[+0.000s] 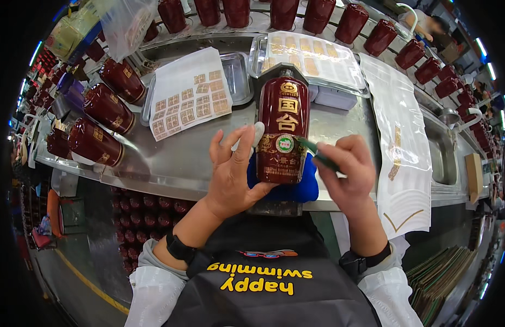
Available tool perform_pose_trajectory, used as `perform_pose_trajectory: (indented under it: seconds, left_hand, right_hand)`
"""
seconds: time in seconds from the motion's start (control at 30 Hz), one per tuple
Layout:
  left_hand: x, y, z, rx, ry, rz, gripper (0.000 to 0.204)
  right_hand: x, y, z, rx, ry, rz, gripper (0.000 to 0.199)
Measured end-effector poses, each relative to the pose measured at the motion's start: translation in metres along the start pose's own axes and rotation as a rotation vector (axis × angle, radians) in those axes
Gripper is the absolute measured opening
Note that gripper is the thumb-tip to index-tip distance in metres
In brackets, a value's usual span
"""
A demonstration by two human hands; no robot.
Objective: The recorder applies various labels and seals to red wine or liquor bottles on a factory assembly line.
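Yr L hand [230, 171] spread against L side of dk red bottle [284, 114], yr R hand [348, 171] pinching green tool [320, 156], tip nr round emblem [285, 144], bottle on blue cloth [307, 189] nr metal counter [345, 128] edge, contents hidden, gold-sticker sheets [192, 95] over metal trays [240, 76] beyond

From my remote station I saw a factory workshop: a row of matching dark-red bottles [352, 23] ran along the bench's [176, 166] far side, more bottles [147, 218] stood packed below its left part, a sink [444, 166] lay at its right end, and strip lights [491, 71] and a co-worker [423, 23] showed beyond it.
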State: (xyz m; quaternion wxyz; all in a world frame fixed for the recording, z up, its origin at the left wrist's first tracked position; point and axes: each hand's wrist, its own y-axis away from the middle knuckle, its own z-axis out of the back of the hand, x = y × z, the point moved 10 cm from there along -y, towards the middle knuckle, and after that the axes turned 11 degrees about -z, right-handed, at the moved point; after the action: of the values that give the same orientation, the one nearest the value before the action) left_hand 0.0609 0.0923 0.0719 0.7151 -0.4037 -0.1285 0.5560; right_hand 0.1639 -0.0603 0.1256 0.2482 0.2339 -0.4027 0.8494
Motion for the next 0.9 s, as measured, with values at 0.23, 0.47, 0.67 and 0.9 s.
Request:
perform_pose_trajectory:
  seconds: [0.23,0.47,0.67,0.9]
  left_hand:
    - [0.005,0.003,-0.004,0.003,0.033,0.007,0.095]
    - [0.004,0.006,-0.007,0.068,0.005,0.006,0.096]
    - [-0.026,0.003,0.003,0.008,-0.123,-0.166,0.057]
    - [-0.025,0.003,0.003,0.017,-0.088,-0.176,0.054]
  right_hand:
    - [-0.006,0.006,-0.004,0.11,-0.199,-0.06,0.042]
    - [-0.001,0.021,-0.011,0.247,-0.263,-0.002,0.038]
    - [0.003,0.018,-0.01,0.095,-0.117,0.112,0.047]
    - [0.007,0.033,-0.015,0.142,-0.079,0.182,0.054]
